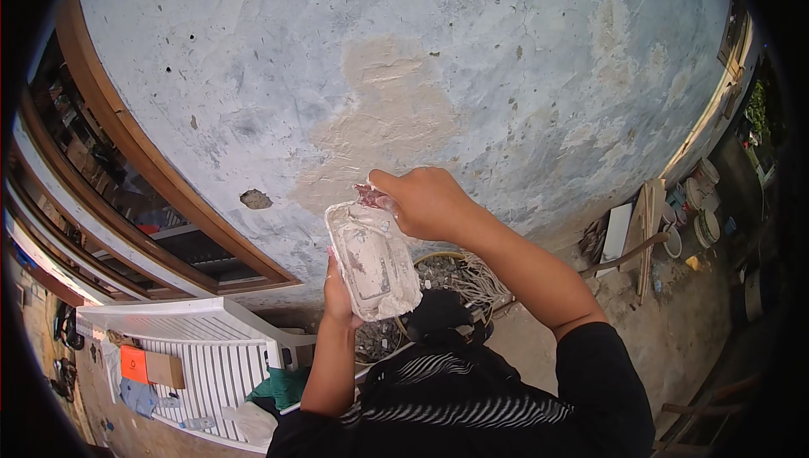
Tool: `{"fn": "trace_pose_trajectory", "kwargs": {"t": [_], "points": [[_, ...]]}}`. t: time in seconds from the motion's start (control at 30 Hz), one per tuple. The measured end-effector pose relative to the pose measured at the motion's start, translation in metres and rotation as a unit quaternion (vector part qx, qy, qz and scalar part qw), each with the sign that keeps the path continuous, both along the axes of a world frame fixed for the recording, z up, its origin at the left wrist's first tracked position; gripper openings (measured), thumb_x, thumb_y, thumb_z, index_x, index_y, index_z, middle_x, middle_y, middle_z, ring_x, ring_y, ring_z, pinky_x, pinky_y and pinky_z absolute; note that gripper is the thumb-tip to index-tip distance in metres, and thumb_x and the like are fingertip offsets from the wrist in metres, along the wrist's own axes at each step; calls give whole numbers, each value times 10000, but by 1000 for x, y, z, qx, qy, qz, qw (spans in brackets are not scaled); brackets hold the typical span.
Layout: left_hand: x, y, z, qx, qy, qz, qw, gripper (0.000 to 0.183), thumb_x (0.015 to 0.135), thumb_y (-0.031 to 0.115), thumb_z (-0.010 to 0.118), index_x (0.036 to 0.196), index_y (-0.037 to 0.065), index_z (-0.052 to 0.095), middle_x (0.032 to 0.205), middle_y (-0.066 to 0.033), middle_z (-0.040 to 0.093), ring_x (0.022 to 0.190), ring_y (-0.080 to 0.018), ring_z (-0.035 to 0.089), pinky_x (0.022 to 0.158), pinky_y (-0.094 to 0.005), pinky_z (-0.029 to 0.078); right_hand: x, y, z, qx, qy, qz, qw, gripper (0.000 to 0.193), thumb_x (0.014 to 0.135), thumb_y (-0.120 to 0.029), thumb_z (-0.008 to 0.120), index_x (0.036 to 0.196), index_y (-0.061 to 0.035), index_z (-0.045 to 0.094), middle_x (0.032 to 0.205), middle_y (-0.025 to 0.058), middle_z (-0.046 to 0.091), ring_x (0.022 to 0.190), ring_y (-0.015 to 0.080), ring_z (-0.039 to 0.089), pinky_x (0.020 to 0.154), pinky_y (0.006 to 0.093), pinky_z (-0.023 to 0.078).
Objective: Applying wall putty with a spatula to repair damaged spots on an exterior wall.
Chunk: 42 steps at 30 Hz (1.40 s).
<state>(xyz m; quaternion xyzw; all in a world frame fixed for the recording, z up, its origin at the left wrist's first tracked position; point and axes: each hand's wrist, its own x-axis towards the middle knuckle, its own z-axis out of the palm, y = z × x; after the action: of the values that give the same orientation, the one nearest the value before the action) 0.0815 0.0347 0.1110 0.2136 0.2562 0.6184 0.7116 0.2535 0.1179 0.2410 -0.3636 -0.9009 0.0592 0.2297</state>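
Note:
My left hand [337, 294] grips the side of a rectangular plastic tub [368, 264] smeared with whitish putty, its inside facing me. Thicker putty sits along the tub's lower right edge. At the tub's top rim, my right hand [430, 203] is closed around a small putty-smeared tool with a dark red handle [368, 197]; its blade cannot be made out. Just beyond both hands stands a weathered pale blue wall [522, 79], with an uneven beige putty patch [396, 117] spread over its middle.
Left of the patch is a hole [255, 199] in the wall, beside a brown wooden window frame [160, 155]. A white slatted bench [211, 365] holds boxes and bottles at lower left. Below the tub lies a rubble-filled container [438, 274]. Buckets [706, 229] and planks [647, 230] stand at right.

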Motion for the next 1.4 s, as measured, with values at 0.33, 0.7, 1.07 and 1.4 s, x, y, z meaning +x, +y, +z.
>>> {"fn": "trace_pose_trajectory", "kwargs": {"t": [0.33,0.7,1.07,1.4], "points": [[0,4,3,-29,58,-52,997,599,976,507,265,1353,58,389,1258,-126,531,1105,-271,556,913,-413,479,-8,6,1,17,-58,5,998,322,754,-112,600,1066,-156,537,660,136,624,651,354,622,538,468,450],[-11,8,1,-75,-80,-77,991,543,985,437,294,1320,29,421,1217,-164,555,1033,-288,605,841,-444,533,-9,0,7,181,-131,243,944,140,766,-132,573,894,-181,596,582,65,591,614,271,632,473,398,459],[-20,15,2,75,-23,14,997,601,989,466,227,1376,22,344,1324,-178,469,1171,-314,506,988,-436,419,10,-22,19,57,-129,217,966,294,696,-73,607,963,-190,569,677,39,597,734,255,625,536,388,479],[-22,19,-1,172,24,51,984,654,970,508,278,1388,5,316,1350,-177,442,1195,-309,485,1005,-429,397,20,-2,5,-141,-119,81,979,270,763,-87,612,1020,-72,532,758,199,616,788,394,596,655,485,437]]}}
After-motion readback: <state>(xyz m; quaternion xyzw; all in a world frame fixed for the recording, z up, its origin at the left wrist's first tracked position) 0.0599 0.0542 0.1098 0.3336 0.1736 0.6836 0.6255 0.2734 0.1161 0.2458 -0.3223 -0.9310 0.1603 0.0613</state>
